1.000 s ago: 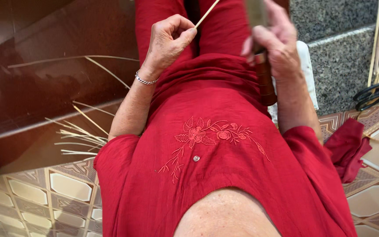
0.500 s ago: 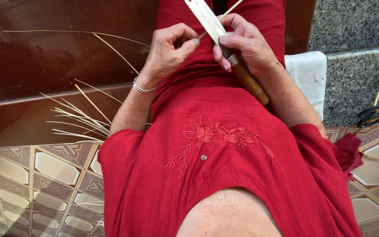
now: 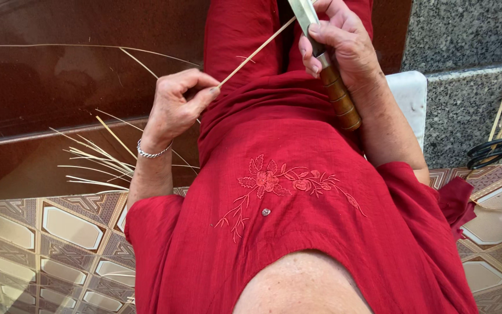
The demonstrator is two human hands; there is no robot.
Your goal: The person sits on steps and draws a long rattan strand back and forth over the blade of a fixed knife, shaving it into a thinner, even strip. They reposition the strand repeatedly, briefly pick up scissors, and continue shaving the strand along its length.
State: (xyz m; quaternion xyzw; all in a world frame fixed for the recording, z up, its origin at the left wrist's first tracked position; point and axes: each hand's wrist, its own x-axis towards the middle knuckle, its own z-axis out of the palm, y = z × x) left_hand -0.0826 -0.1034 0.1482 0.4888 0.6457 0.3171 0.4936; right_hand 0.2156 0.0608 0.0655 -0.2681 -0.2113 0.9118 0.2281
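Bamboo strip (image 3: 257, 51), thin and pale, slants over the red-clothed lap; its lower end is pinched in the grip of the left hand (image 3: 175, 107), thumb pressed against curled fingers. Up the strip from that hand, the right hand (image 3: 344, 43) is clenched around a knife (image 3: 326, 70) with a ringed wooden handle, the blade meeting the strip's upper end. Loose slivers (image 3: 97, 160) lie on the brown step beside the left wrist.

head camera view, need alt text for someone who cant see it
Seen from above, a person in red clothing pinches a thin pale strip in the left hand while the right hand grips a wooden-handled knife against it. Loose strips lie at the left; black scissors rest at the right.
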